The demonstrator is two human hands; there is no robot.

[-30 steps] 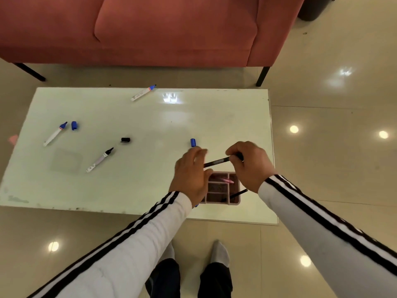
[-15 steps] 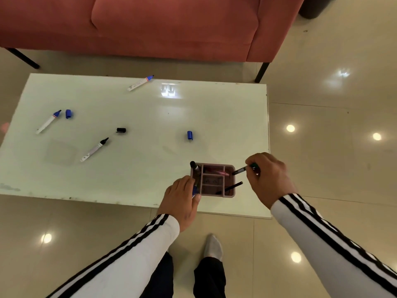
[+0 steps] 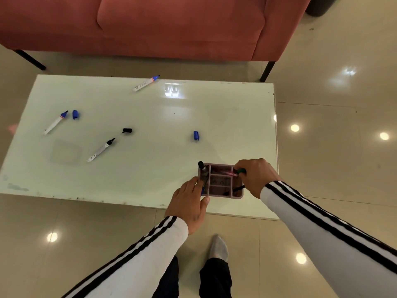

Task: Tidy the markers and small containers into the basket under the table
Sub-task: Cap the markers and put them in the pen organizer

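Observation:
A pink divided organiser [image 3: 221, 195] stands near the table's front right edge, with a black marker [image 3: 202, 168] upright in its left compartment. My left hand [image 3: 190, 204] grips the organiser's left side. Over its far right corner, my right hand [image 3: 256, 177] pinches a green-capped pen [image 3: 240, 171]. On the white table [image 3: 150, 117] lie two blue markers [image 3: 55, 122] [image 3: 146, 83], a black-tipped marker [image 3: 101, 149], two blue caps [image 3: 75, 114] [image 3: 196, 135] and a black cap [image 3: 127, 130]. No basket is in view.
A red sofa [image 3: 171, 24] stands beyond the table on dark legs. Glossy beige floor tiles surround the table. My feet [image 3: 219, 248] show below its front edge.
My hands have parted and dropped from above the organiser. The left hand has come down onto the organiser's left side, and the right hand has brought its pen to the far right corner.

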